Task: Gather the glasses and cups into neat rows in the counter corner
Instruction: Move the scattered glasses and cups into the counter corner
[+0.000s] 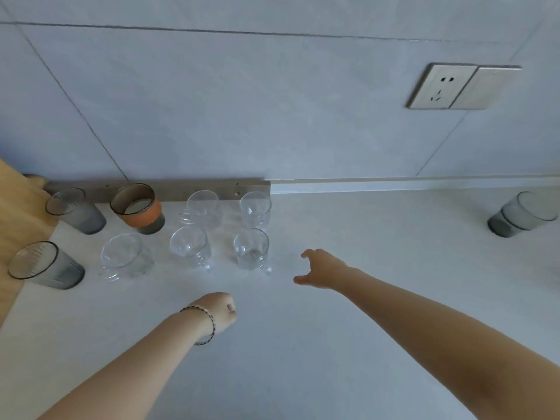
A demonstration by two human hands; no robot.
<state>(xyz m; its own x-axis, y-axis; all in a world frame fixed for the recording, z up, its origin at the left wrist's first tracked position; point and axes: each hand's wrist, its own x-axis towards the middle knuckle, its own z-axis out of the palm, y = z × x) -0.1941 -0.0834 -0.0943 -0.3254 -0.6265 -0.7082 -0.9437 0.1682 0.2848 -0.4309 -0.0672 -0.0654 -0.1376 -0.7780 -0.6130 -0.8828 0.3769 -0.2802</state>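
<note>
Eight of my glasses and cups stand in two rows in the corner. In the back row, along the wall, are a grey glass (pixel 75 210), the orange-banded cup (pixel 138 207) and two clear handled cups (pixel 202 207) (pixel 255 209). In the front row are another grey glass (pixel 45 265) and three clear cups (pixel 124 257) (pixel 190 248) (pixel 251 250). The columns line up fairly well, though the front clear cup on the left sits a little askew.

One stray grey glass (pixel 524 213) is not yet gathered. It stands far off to my right near the wall, well apart from the rows.

My right hand (pixel 321 269) hovers just beside the right end of the front row, with fingers and thumb spread in a loose claw, grasping nothing and touching no cup. My left hand (pixel 219 310) is clenched with fingers curled under. It holds nothing and hovers over the worktop (pixel 333 344) in front of the rows, a bracelet (pixel 206 325) on its wrist.

I judge the rows nearly done and the step in hand to be fetching that last glass. For the next move my right hand has to swing well out to the right, wrap around the glass body and bring it to the open end of a row, setting it down gently so it doesn't knock the thin clear cups.

A wooden panel (pixel 18 213) borders the corner on the left, and a wall socket (pixel 463 86) sits high on the tiles.
</note>
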